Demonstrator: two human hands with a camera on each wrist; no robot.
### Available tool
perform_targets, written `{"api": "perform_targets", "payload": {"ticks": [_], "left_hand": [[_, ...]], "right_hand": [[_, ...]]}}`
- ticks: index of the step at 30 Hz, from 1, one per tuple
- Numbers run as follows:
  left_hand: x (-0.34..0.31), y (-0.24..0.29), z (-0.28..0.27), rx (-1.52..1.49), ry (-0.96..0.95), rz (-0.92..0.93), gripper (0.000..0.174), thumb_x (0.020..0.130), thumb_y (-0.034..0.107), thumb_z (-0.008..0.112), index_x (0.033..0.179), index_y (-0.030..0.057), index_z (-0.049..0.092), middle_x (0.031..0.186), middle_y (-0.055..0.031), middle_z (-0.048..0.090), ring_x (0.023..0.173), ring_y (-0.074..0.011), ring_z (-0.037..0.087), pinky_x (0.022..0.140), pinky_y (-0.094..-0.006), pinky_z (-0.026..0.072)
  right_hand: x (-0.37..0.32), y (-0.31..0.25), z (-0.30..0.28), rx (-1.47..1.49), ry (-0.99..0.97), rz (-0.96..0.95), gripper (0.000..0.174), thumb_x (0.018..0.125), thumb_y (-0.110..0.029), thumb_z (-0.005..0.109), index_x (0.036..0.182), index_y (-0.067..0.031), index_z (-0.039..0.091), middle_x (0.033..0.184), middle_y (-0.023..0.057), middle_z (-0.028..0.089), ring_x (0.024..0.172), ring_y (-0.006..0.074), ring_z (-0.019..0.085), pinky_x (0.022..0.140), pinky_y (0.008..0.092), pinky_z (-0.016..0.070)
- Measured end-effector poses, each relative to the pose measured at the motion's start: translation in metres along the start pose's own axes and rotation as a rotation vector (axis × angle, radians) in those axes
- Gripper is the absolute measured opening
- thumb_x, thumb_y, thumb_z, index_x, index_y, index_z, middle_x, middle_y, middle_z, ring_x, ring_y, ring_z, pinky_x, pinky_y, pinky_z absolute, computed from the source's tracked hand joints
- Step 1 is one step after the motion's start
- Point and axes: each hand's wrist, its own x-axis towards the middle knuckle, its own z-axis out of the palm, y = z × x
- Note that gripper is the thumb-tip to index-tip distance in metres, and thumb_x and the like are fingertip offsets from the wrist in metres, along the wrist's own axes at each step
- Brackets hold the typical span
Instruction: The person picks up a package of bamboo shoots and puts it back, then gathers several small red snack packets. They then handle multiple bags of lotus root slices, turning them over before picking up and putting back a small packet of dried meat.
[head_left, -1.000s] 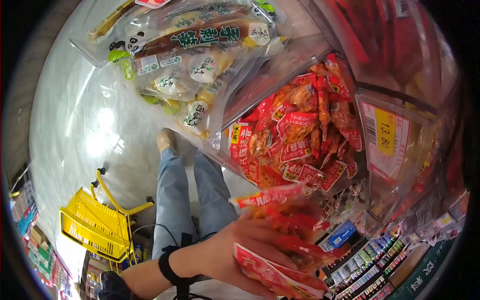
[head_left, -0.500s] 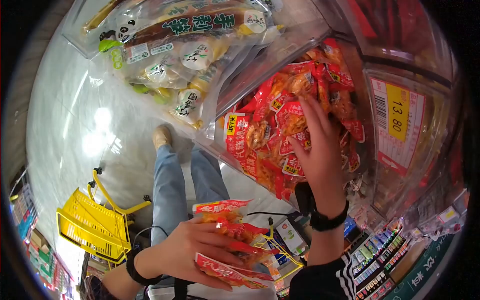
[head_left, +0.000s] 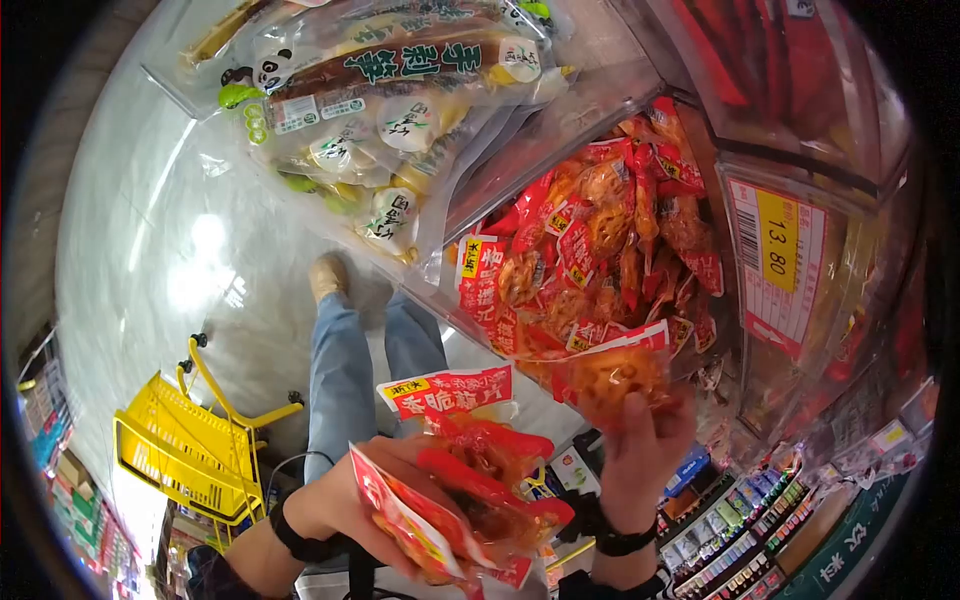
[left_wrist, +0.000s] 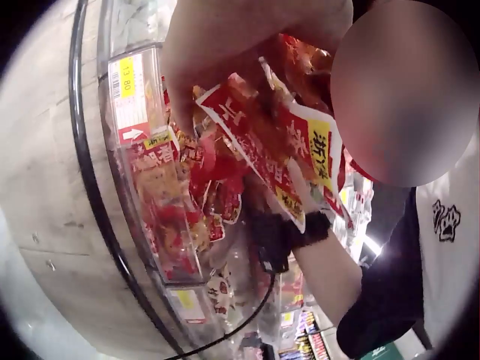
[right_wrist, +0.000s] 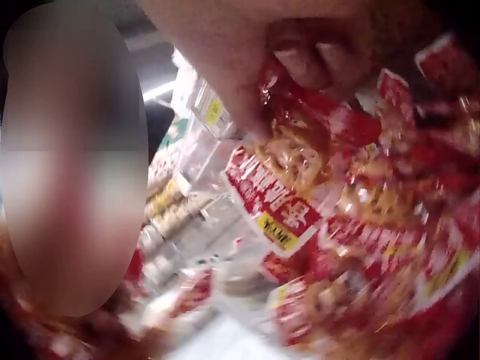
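Several red snack packets point(head_left: 480, 455) are gripped in my left hand point(head_left: 370, 500), low in the head view. To its right, my right hand point(head_left: 650, 460) pinches one packet of sliced lotus root point(head_left: 612, 375) between thumb and fingers, at the near edge of the bin. Behind it, the clear bin point(head_left: 560, 165) is heaped with the same red and orange packets point(head_left: 600, 240). In the left wrist view, the left hand point(left_wrist: 247, 45) is over packets with white-edged labels point(left_wrist: 259, 150). The right wrist view shows the right hand's curled fingers point(right_wrist: 307, 64) on a red packet point(right_wrist: 281, 187).
A price tag point(head_left: 775, 260) reading 13.80 fronts the bin. Bagged bamboo shoots point(head_left: 400, 110) lie in the neighbouring bin at upper left. A yellow wheeled basket point(head_left: 185, 450) stands on the floor at left. Shelves of goods point(head_left: 740, 530) are at lower right.
My left hand has drawn back left from the bin with its packets. The right hand came into view, reached onto the heap, and has pulled back holding one packet.
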Motion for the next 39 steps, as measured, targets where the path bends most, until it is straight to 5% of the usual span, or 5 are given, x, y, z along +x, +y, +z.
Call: {"api": "perform_targets", "payload": {"ticks": [13,24,28,35,39], "left_hand": [[-0.023,-0.018,-0.019,-0.399,-0.079,-0.071,0.027,0.072,0.02,0.068,0.084,-0.0041,0.066,0.096,-0.0231,0.063,0.084,-0.0397,0.062,0.079,-0.0502,0.0493],[-0.045,-0.023,-0.032,-0.444,0.042,-0.472,0.054,0.046,0.031,0.086,0.085,-0.0027,0.069,0.09,-0.0182,0.065,0.088,-0.0299,0.061,0.08,-0.0356,0.0456],[-0.018,-0.013,-0.032,-0.321,-0.108,0.038,0.055,0.045,0.03,0.086,0.086,-0.0025,0.069,0.097,-0.0204,0.063,0.09,-0.0312,0.06,0.082,-0.0365,0.0452],[-0.039,-0.008,-0.049,-0.299,0.021,-0.105,0.055,0.043,0.031,0.085,0.082,-0.0038,0.069,0.086,-0.0181,0.067,0.081,-0.032,0.063,0.08,-0.0371,0.047],[-0.043,-0.001,-0.047,-0.367,0.144,-0.15,0.053,0.041,0.031,0.084,0.079,-0.0026,0.069,0.087,-0.0182,0.066,0.08,-0.0316,0.063,0.079,-0.0361,0.0471]], "right_hand": [[-0.039,0.055,-0.002,-0.03,-0.314,0.214,0.011,0.083,-0.003,0.061,0.091,-0.005,0.054,0.085,0.0068,0.061,0.056,0.0091,0.055,0.038,0.0205,0.0381],[-0.027,0.04,-0.008,0.055,-0.771,0.426,0.049,0.084,-0.005,0.061,0.13,-0.0045,0.044,0.099,0.0078,0.061,0.068,0.0095,0.059,0.051,0.0212,0.0475],[-0.032,0.05,-0.001,-0.03,-0.851,0.352,0.046,0.088,-0.011,0.057,0.131,-0.0034,0.042,0.099,0.0056,0.061,0.08,0.009,0.058,0.062,0.0243,0.0501],[-0.028,0.048,0.009,0.031,-1.031,0.609,0.046,0.089,-0.014,0.056,0.131,-0.0049,0.042,0.1,0.0051,0.062,0.086,0.0121,0.059,0.076,0.0281,0.0485],[0.003,0.02,0.02,-0.567,-1.131,0.09,0.04,0.085,-0.009,0.058,0.123,-0.0036,0.05,0.1,0.0081,0.063,0.085,0.0141,0.061,0.077,0.0278,0.0473]]}}
